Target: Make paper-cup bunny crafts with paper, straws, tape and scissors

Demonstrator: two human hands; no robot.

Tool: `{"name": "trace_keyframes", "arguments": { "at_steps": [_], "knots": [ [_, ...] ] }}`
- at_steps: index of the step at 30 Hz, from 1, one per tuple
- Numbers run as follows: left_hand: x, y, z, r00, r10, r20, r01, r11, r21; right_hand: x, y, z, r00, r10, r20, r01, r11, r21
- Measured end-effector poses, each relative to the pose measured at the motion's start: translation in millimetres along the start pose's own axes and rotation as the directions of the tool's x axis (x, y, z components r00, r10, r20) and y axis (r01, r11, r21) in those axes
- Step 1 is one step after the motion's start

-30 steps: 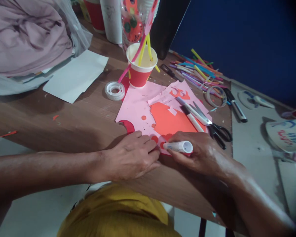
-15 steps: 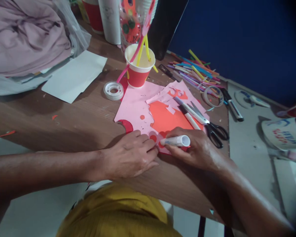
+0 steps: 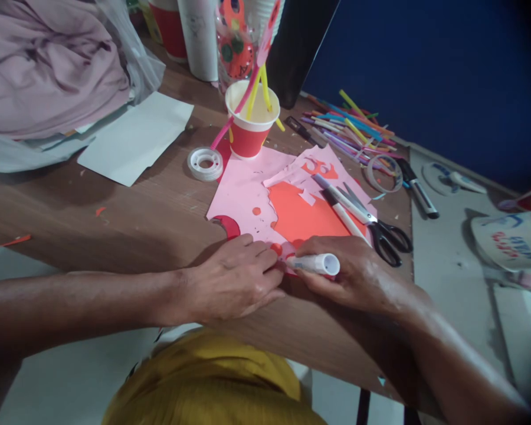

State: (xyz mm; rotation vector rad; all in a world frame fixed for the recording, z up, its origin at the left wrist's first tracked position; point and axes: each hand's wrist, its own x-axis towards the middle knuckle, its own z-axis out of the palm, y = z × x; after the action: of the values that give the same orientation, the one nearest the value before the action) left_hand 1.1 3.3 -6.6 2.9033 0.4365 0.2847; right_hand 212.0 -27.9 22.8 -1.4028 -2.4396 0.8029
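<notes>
The right hand (image 3: pixel 351 271) has a closed grip on a white marker (image 3: pixel 316 264), its blunt end tilted up to the right and its other end directed at the small red circles (image 3: pixel 276 249) by the near edge of the pink paper (image 3: pixel 241 192); whether the tip makes contact cannot be confirmed. The left hand (image 3: pixel 243 280) rests palm down at the same edge, just beside the marker; its fingers are bent and close together, and whether its grip encloses anything cannot be determined. The pink paper lies on the brown worktop (image 3: pixel 159 221), with orange paper (image 3: pixel 307 209) partly over it. Black-handled scissors (image 3: pixel 388 239) lie at the right of the orange paper, blades partly open. Beyond, a red and white paper cup (image 3: pixel 249 140) stands upright with pink and yellow sticks (image 3: pixel 253 97) in it; a white tape roll (image 3: pixel 205 164) lies to its left. Loose coloured sticks (image 3: pixel 354 127) are heaped at the far right.
</notes>
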Motion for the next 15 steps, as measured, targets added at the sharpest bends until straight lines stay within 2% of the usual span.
{"name": "trace_keyframes", "arguments": {
  "at_steps": [5, 12, 15],
  "knots": [
    [-1.0, -0.7, -0.2, 1.0, 0.001, 0.002, -0.001, 1.0, 0.019, -0.7, 2.3, -3.0, 0.997, 0.078, 0.016, -0.079, 0.997, 0.005],
    [-2.1, -0.9, -1.0, 1.0, 0.001, -0.012, -0.001, 1.0, 0.007, 3.5, 6.8, -2.6, 0.99, 0.119, -0.069, -0.107, 0.981, 0.16],
    [-3.2, -0.9, -1.1, 1.0, -0.013, -0.017, 0.013, 1.0, -0.009, 3.5, 8.0, -1.7, 0.989, 0.13, -0.069, -0.114, 0.973, 0.202]
  ]
}}
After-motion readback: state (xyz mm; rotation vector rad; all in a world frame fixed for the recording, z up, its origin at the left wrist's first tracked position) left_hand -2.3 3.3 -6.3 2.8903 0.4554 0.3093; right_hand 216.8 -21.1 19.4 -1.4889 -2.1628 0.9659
